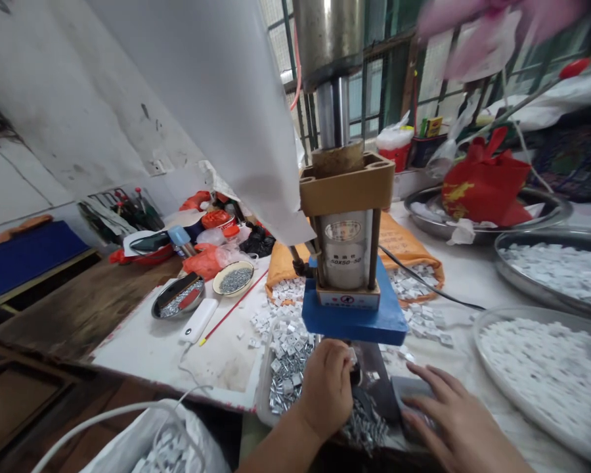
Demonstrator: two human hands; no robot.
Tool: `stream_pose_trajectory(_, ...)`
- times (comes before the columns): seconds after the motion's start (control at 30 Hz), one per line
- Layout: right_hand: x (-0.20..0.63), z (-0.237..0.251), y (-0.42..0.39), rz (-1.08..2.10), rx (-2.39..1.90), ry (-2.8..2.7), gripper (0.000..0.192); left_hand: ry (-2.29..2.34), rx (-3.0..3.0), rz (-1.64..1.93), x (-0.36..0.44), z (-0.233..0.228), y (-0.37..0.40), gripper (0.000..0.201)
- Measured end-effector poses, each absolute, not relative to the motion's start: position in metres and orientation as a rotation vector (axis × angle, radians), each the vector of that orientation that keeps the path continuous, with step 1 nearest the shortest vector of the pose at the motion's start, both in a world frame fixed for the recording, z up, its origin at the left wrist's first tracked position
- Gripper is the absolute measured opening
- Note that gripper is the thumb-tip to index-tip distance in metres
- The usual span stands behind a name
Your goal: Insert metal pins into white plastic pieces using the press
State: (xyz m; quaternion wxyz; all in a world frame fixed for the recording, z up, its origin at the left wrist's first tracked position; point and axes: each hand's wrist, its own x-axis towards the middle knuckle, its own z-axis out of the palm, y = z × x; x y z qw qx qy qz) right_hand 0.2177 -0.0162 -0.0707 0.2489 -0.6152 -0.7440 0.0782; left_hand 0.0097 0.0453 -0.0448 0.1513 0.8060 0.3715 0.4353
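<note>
The two hands were apart at the foot of the press. The left hand (328, 384) was curled, with its fingertips at a small white square piece (351, 357); whether the piece was gripped or only touched could not be told. The right hand (448, 407) was spread, palm down, with its fingers extended over a flat grey block (404, 387); firm contact could not be confirmed.

Directly ahead of both hands stood the press, comprising a blue metal base block (354, 326), a silver-grey lettered cylinder (345, 253) and a tan metal frame (347, 189). Between the hands, on the near side, lay a heap of silver metal pins (364, 424). Just left of the left hand was a translucent plastic tray (264, 391) containing silver pins and white square pieces. Beyond the press lay an orange woven sack (411, 253) with white pieces at its mouth. To the right of the right hand was a round, pale tray (487, 348) filled with white pieces.
</note>
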Motion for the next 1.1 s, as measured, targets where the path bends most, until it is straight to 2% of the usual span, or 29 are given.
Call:
stream_pose_trajectory(0.1,0.226,-0.089,-0.034,0.062,-1.752,-2.141,0.019,1.113,2.302,1.272,0.011,-0.049,0.046,0.017)
stream_pose_trajectory(0.23,0.224,-0.099,-0.038,0.037,-1.762,-2.144,0.02,1.213,2.271,1.264,0.012,-0.05,0.044,0.015)
stream_pose_trajectory(0.4,0.208,-0.073,-0.013,0.195,-1.69,-2.024,0.027,1.213,2.077,1.197,0.01,-0.038,0.035,0.014)
stream_pose_trajectory(0.6,0.161,-0.039,0.024,0.485,-1.473,-1.765,0.024,1.291,1.697,1.116,0.011,-0.041,0.049,0.009)
stream_pose_trajectory(0.73,0.14,-0.044,0.034,0.61,-1.511,-1.687,0.017,1.295,1.564,1.069,0.01,-0.056,0.06,0.009)
stream_pose_trajectory(0.9,0.139,-0.05,0.035,0.706,-1.533,-1.613,0.021,1.346,1.57,1.06,0.007,-0.059,0.055,0.012)
stream_pose_trajectory(1.1,0.175,-0.057,0.021,0.696,-1.589,-1.576,0.032,1.43,1.775,1.014,-0.025,-0.056,0.048,0.012)
